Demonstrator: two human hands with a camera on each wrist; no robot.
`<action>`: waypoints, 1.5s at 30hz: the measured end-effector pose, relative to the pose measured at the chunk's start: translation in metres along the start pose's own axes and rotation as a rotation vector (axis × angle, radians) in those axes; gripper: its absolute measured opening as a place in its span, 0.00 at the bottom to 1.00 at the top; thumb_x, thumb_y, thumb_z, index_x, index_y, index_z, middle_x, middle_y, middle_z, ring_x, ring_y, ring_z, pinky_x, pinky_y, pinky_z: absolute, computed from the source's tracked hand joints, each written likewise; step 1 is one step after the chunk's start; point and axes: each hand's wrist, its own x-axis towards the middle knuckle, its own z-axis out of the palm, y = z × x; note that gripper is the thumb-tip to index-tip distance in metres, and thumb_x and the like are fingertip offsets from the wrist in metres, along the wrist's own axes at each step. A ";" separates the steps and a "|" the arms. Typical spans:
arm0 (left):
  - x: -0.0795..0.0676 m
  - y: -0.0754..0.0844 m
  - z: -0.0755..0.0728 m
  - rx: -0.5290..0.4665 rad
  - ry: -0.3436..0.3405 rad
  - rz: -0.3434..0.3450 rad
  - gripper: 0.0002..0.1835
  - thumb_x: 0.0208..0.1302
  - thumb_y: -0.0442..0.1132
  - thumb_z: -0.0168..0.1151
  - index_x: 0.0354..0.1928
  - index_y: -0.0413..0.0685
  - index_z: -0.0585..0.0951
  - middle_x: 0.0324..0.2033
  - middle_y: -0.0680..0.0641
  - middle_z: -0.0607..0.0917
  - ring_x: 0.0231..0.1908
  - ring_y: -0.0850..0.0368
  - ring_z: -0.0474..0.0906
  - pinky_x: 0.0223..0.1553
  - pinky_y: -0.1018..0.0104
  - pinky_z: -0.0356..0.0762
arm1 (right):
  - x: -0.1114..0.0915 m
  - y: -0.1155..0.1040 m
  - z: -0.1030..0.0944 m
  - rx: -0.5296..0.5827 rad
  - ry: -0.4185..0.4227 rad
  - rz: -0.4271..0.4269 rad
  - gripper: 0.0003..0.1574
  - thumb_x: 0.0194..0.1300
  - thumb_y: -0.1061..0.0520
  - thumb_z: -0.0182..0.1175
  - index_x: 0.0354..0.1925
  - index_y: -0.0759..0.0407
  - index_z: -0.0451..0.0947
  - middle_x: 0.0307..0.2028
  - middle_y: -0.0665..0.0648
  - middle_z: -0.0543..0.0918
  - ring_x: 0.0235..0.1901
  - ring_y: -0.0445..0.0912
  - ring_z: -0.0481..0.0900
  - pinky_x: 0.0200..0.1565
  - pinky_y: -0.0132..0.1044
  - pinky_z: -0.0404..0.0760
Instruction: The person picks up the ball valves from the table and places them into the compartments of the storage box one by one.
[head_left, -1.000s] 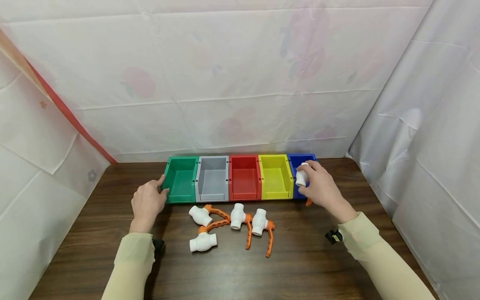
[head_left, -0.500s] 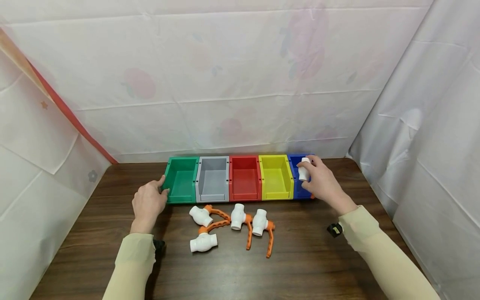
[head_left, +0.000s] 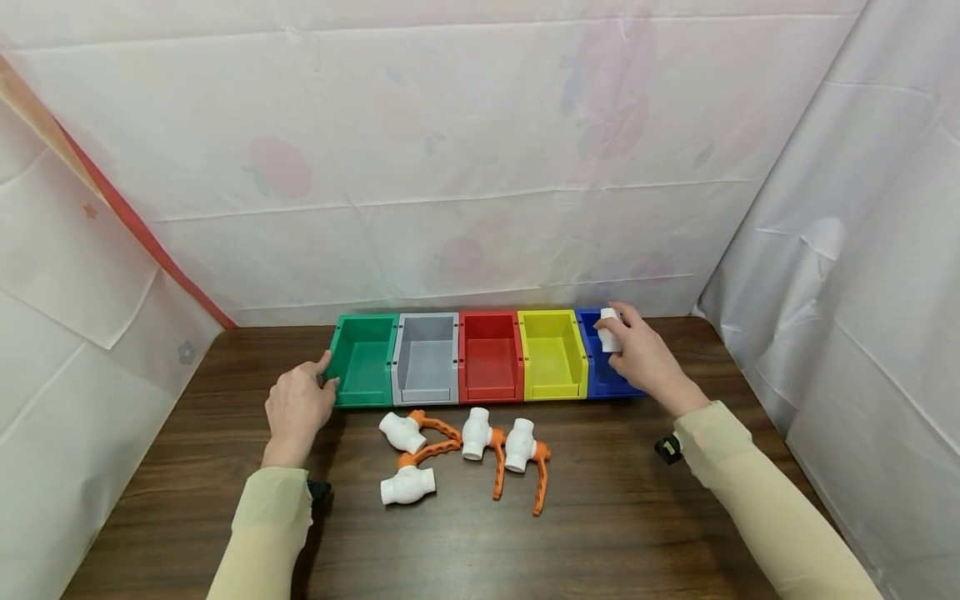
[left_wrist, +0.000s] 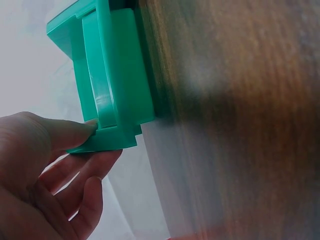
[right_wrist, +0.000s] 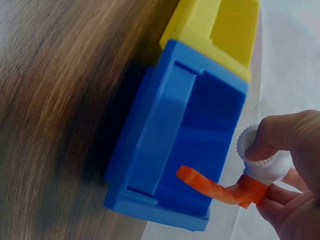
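Sleeves reach in from the lower corners over a wood-grain tabletop. Nearest of four loose white valves, one lies sideways; its orange lever meets that of the valve behind it, the two forming a wedge. Two more, a middle valve and a right-hand valve, lie with levers toward the person, perhaps simply as they were put down, within easy reach.

Farther on, the left hand pinches the outer front corner of the green bin, thumb at the rim and fingers outside, probably to steady the row. The right hand grips a fifth valve by its white body at the blue bin, leaving the lever free and angled across the bin's mouth.

Between them, the grey bin, red bin and yellow bin stand side by side, low fronts toward the person, which likely eases access. Behind hangs patterned white cloth.
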 end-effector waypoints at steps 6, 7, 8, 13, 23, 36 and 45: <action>0.000 -0.001 0.000 -0.003 -0.005 -0.003 0.27 0.69 0.40 0.63 0.68 0.48 0.73 0.56 0.30 0.79 0.15 0.48 0.67 0.13 0.58 0.64 | 0.005 0.006 0.010 -0.049 0.009 -0.064 0.32 0.55 0.72 0.64 0.59 0.59 0.79 0.71 0.69 0.57 0.57 0.65 0.73 0.44 0.51 0.80; -0.001 -0.001 0.001 -0.005 -0.005 -0.004 0.27 0.69 0.40 0.63 0.68 0.48 0.73 0.56 0.30 0.79 0.15 0.48 0.67 0.13 0.58 0.64 | 0.005 0.007 0.012 -0.058 0.006 -0.063 0.32 0.55 0.72 0.65 0.59 0.59 0.79 0.71 0.69 0.58 0.58 0.65 0.72 0.47 0.53 0.80; -0.001 -0.001 0.001 -0.006 -0.006 -0.004 0.27 0.69 0.40 0.63 0.68 0.48 0.73 0.56 0.30 0.79 0.15 0.48 0.68 0.13 0.58 0.64 | 0.006 0.008 0.013 -0.063 0.002 -0.058 0.32 0.55 0.72 0.65 0.58 0.58 0.79 0.71 0.69 0.58 0.58 0.66 0.72 0.48 0.53 0.80; 0.000 -0.002 0.002 -0.013 -0.003 -0.008 0.27 0.69 0.40 0.63 0.69 0.48 0.73 0.57 0.31 0.78 0.15 0.48 0.68 0.14 0.58 0.65 | 0.007 0.010 0.018 -0.073 -0.029 -0.047 0.31 0.54 0.71 0.67 0.58 0.59 0.79 0.71 0.70 0.58 0.59 0.67 0.72 0.49 0.55 0.79; 0.000 -0.002 0.002 -0.009 -0.005 -0.011 0.27 0.69 0.39 0.63 0.69 0.48 0.72 0.58 0.31 0.78 0.16 0.48 0.68 0.14 0.58 0.65 | 0.012 0.012 0.025 -0.107 -0.061 -0.027 0.32 0.54 0.71 0.66 0.58 0.60 0.79 0.69 0.72 0.59 0.60 0.68 0.71 0.51 0.56 0.78; 0.001 0.000 0.002 -0.009 0.002 -0.003 0.27 0.68 0.40 0.63 0.69 0.47 0.73 0.58 0.32 0.79 0.17 0.47 0.70 0.14 0.58 0.66 | 0.019 0.022 0.035 -0.117 -0.069 0.003 0.33 0.52 0.72 0.65 0.59 0.62 0.79 0.65 0.72 0.59 0.49 0.66 0.77 0.44 0.54 0.81; 0.003 0.003 0.003 -0.007 -0.011 -0.006 0.27 0.69 0.40 0.63 0.69 0.48 0.72 0.59 0.31 0.77 0.17 0.46 0.70 0.15 0.57 0.66 | 0.021 0.022 0.037 -0.112 -0.118 0.041 0.36 0.53 0.71 0.66 0.62 0.63 0.76 0.66 0.72 0.57 0.51 0.66 0.76 0.41 0.53 0.81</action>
